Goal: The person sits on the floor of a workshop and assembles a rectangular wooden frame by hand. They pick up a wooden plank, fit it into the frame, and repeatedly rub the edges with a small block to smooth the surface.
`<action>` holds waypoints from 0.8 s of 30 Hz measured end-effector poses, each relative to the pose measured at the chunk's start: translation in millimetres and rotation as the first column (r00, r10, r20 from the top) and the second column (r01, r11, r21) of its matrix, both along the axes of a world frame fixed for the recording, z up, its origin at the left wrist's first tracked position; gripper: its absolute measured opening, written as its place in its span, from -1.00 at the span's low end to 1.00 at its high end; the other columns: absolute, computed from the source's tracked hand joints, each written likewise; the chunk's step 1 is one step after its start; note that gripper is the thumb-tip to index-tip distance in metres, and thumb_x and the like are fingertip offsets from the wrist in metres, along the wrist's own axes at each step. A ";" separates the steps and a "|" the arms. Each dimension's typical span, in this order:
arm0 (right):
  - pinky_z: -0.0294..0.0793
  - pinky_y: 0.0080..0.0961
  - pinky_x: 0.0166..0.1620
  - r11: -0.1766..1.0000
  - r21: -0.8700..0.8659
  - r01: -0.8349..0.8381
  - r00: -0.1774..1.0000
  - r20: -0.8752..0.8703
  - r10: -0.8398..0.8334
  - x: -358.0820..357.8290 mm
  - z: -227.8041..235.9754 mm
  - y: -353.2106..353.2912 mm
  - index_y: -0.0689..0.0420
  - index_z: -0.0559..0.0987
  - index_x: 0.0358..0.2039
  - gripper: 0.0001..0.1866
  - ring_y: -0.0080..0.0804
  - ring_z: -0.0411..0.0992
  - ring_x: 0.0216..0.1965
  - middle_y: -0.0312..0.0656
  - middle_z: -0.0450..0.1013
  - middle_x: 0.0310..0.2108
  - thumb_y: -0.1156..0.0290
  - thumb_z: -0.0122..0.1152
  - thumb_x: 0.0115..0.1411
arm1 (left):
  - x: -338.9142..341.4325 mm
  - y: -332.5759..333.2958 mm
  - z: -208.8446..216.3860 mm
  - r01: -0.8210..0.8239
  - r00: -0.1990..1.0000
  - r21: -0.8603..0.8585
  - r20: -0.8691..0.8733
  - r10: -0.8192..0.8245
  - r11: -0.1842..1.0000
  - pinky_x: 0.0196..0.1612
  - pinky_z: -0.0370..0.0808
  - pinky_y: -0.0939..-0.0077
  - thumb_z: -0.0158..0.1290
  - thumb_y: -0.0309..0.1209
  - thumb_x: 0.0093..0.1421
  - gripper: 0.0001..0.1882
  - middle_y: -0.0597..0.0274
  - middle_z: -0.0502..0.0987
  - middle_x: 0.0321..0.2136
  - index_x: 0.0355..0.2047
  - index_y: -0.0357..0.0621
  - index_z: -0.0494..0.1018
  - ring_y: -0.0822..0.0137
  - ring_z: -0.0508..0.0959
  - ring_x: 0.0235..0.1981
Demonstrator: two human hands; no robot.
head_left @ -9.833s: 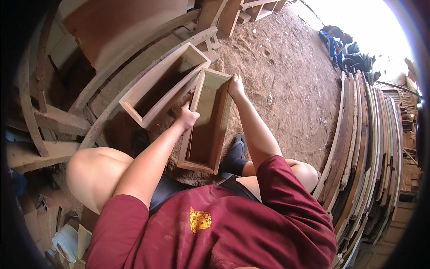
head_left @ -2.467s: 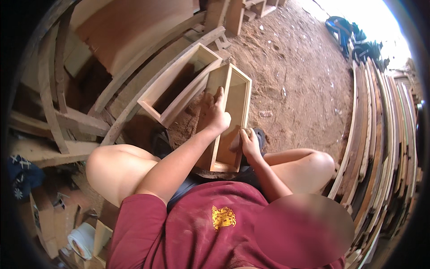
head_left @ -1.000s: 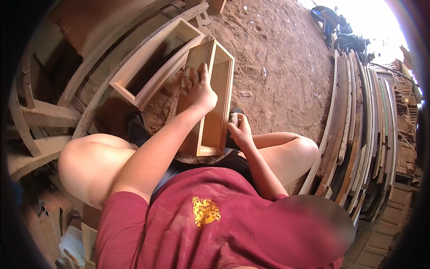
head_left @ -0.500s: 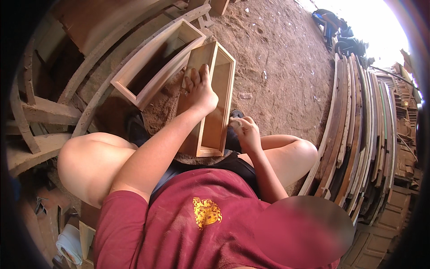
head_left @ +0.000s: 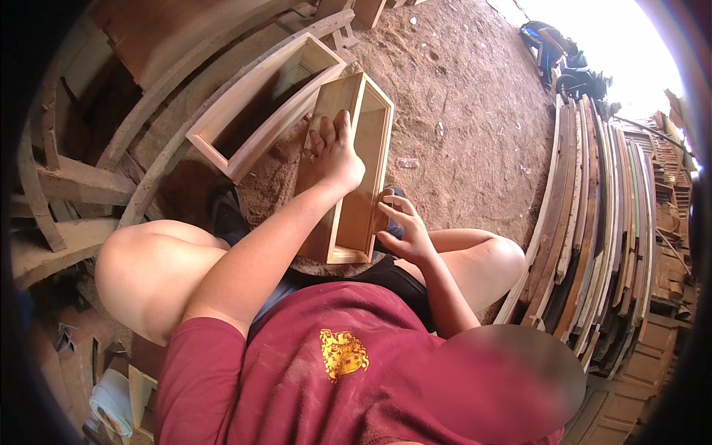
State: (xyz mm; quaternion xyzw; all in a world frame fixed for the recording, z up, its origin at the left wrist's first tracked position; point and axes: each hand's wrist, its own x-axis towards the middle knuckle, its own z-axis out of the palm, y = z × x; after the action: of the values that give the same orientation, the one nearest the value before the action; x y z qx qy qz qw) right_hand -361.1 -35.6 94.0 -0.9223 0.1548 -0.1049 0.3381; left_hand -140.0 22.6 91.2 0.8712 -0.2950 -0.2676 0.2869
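An open wooden box shaped like a drawer [head_left: 361,254] stands tilted between my bent legs, its hollow toward the right. My left hand [head_left: 335,159] grips its left panel, with the fingers spread over the outer face. At the box's right edge, my right hand [head_left: 406,230] has thumb and fingers curved around a small brown piece [head_left: 381,215], which looks like sandpaper and lies against the outer side. The fingers partly cover that piece. A second open wooden box [head_left: 245,159] lies to the left of the first.
A curved wooden frame [head_left: 159,163] runs along the left. Long stacked planks [head_left: 586,222] line the right, with panelled wood [head_left: 638,356] nearby. Brown, dusty ground [head_left: 460,111] spreads ahead. Another person [head_left: 545,44] bends beside a wheel at the far right. A white roll [head_left: 111,400] sits lower left.
My right hand's fingers have opened out from a tight pinch and now reach against the box's right side. My left hand keeps its grip, and the box has barely shifted.
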 end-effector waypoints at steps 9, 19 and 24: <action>0.52 -0.47 -0.16 0.742 0.187 0.644 0.763 -0.079 -0.642 19.5 -48.4 8.3 0.16 0.36 0.17 -0.39 -0.39 0.48 -0.20 -0.06 0.42 -0.13 0.46 0.31 0.08 | 0.0 -1.4 -1.7 0.007 1.000 0.004 0.004 -0.007 1.000 0.36 -0.10 -0.21 -0.10 -0.41 0.14 -0.12 0.00 -0.25 0.43 0.43 0.17 -0.25 -0.18 -0.26 0.42; 0.46 -0.08 -0.18 0.793 -0.008 0.609 0.765 -0.257 -0.590 24.1 -43.7 7.3 0.30 0.50 -0.27 -0.67 0.19 0.51 -0.29 0.22 0.52 -0.37 0.23 0.12 0.20 | -0.4 -3.3 -7.9 -0.018 1.000 -0.008 0.012 0.018 1.000 0.35 -0.05 -0.23 -0.09 -0.42 0.13 -0.11 0.02 -0.25 0.43 0.43 0.17 -0.24 -0.19 -0.25 0.42; 0.45 -0.01 -0.19 0.866 -0.075 0.495 0.829 -0.258 -0.497 23.2 -32.9 25.0 0.24 0.50 -0.30 -0.72 0.22 0.48 -0.29 0.22 0.50 -0.41 0.25 0.09 0.19 | -2.5 -4.8 -6.2 -0.019 1.000 -0.001 0.015 0.019 1.000 0.34 -0.01 -0.23 -0.08 -0.42 0.13 -0.11 0.02 -0.25 0.43 0.42 0.20 -0.22 -0.19 -0.24 0.42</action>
State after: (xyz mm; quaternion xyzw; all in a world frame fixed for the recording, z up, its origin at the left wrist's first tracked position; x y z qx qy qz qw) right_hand -337.9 -10.6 61.1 -0.8569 0.4327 -0.0635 0.2730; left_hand -142.5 17.9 85.0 0.8758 -0.2888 -0.2582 0.2879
